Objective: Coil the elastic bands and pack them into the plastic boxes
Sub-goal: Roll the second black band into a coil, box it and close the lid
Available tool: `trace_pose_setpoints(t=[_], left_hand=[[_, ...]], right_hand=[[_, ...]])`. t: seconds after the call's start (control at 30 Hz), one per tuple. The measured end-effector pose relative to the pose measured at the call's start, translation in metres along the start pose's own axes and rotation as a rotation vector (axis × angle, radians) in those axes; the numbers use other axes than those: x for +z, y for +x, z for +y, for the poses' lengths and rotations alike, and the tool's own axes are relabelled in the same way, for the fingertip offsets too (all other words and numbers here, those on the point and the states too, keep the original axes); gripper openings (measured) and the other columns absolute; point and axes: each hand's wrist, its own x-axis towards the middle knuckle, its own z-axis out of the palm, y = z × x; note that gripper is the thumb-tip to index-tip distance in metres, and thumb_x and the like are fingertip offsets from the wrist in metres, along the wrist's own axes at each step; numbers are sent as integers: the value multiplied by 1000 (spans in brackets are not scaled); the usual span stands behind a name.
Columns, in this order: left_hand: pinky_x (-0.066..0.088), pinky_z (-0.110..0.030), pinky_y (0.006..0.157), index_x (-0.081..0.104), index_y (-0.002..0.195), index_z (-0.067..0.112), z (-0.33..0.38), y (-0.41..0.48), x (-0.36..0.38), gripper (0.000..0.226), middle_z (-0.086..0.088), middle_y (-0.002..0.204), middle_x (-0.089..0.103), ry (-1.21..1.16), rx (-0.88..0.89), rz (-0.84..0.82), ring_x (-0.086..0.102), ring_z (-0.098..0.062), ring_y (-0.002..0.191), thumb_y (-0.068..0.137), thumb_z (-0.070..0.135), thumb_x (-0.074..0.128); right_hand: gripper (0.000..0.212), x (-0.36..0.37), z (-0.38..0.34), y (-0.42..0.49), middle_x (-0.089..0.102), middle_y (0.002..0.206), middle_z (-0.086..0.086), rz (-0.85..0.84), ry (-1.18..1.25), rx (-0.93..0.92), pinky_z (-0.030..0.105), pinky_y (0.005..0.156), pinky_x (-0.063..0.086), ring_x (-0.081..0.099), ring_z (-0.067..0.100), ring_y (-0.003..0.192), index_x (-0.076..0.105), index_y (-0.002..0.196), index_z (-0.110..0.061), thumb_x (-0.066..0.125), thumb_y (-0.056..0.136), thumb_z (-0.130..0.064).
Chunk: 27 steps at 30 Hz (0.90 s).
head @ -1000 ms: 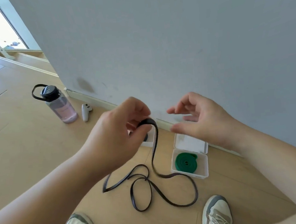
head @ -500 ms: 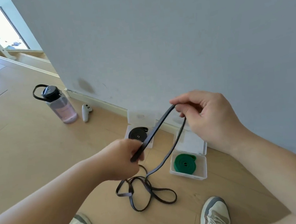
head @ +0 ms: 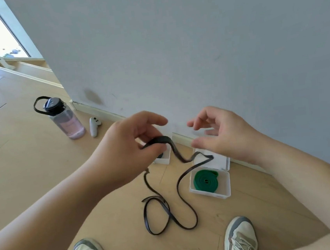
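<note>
Fingers of the left hand curl round a bend of the black elastic band. Just beside them the right hand hovers, fingers loosely parted, holding nothing. Below, the band's slack loops past a plastic box holding a coiled green band.

A thin black elastic band is folded into a small loop, pinched by the fingers of the left hand. From there it sags rightward under the right hand, apart from its fingers, then drops to the floor, where it lies in loose crossing loops below both hands. A green band, coiled flat, lies in an open white plastic box below the right fingers. A second white box shows just behind the left fingers, something dark inside.
</note>
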Motion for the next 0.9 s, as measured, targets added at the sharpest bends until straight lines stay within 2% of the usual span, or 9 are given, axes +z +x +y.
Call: trace_pose_setpoints(t=[0.1, 0.2, 0.27, 0.4, 0.53, 0.63, 0.7, 0.8, 0.9], left_hand=[[60, -22, 74, 69, 112, 32, 8, 0, 12, 35, 20, 89, 77, -47, 70, 41, 74, -8, 82, 86, 11, 80], [58, -17, 73, 69, 114, 31, 9, 2, 12, 36, 18, 90, 77, -65, 110, 98, 74, -6, 83, 88, 8, 77], [58, -18, 74, 67, 116, 34, 2, 3, 9, 38, 16, 90, 75, 14, 126, 72, 73, -7, 84, 89, 9, 74], [60, -38, 78, 66, 104, 36, -33, 6, 9, 29, 8, 83, 67, 396, -113, -218, 65, -14, 80, 86, 13, 61], [61, -37, 81, 68, 84, 32, -49, 4, 7, 19, 8, 88, 68, 493, -336, -363, 66, -16, 84, 83, 16, 57], [60, -36, 82, 70, 83, 33, -50, 7, 1, 18, 10, 88, 69, 422, -331, -266, 67, -15, 85, 86, 18, 61], [59, -30, 84, 71, 91, 39, -41, 6, -3, 22, 13, 87, 70, 295, -221, -131, 67, -7, 86, 90, 17, 65], [58, -18, 79, 67, 113, 39, -16, 1, -4, 35, 15, 87, 72, 70, -37, 62, 69, -5, 87, 91, 13, 73], [58, -16, 78, 61, 112, 35, 4, -6, 1, 34, 15, 91, 76, -73, 15, 94, 71, -8, 84, 90, 14, 78]], right_hand=[[32, 16, -19, -8, 77, 105, -14, -92, 148, -90, 30, 101, 52, 72, 4, 107, 63, 89, -23, 89, 75, -12], [27, 22, -27, -11, 78, 86, -1, -4, 183, -123, 36, 86, 61, 77, 18, 86, 61, 88, -17, 85, 81, -8], [21, 22, -27, -11, 79, 84, 1, 53, 183, -150, 31, 81, 60, 77, 18, 82, 62, 91, -19, 79, 88, -8], [15, 16, -22, -9, 77, 79, 2, 207, 198, -192, 22, 75, 60, 76, 16, 74, 71, 94, -17, 71, 93, -2], [18, 4, -9, -3, 76, 79, 0, 360, 121, -100, 15, 68, 56, 75, 11, 74, 72, 91, -23, 68, 95, -6], [19, -7, 11, 5, 74, 85, -3, 389, -45, 20, 30, 75, 57, 71, 16, 82, 65, 91, -29, 64, 97, -11], [17, -11, 23, 10, 70, 87, -4, 314, -173, 107, 36, 74, 54, 66, 19, 81, 61, 91, -29, 61, 97, -14], [15, -6, 29, 11, 67, 93, -3, 205, -175, 156, 29, 71, 49, 65, 18, 88, 58, 92, -29, 65, 94, -15], [26, 6, 16, 6, 70, 110, -9, 100, -43, 40, 27, 93, 50, 66, 6, 111, 58, 98, -31, 77, 86, -17]])
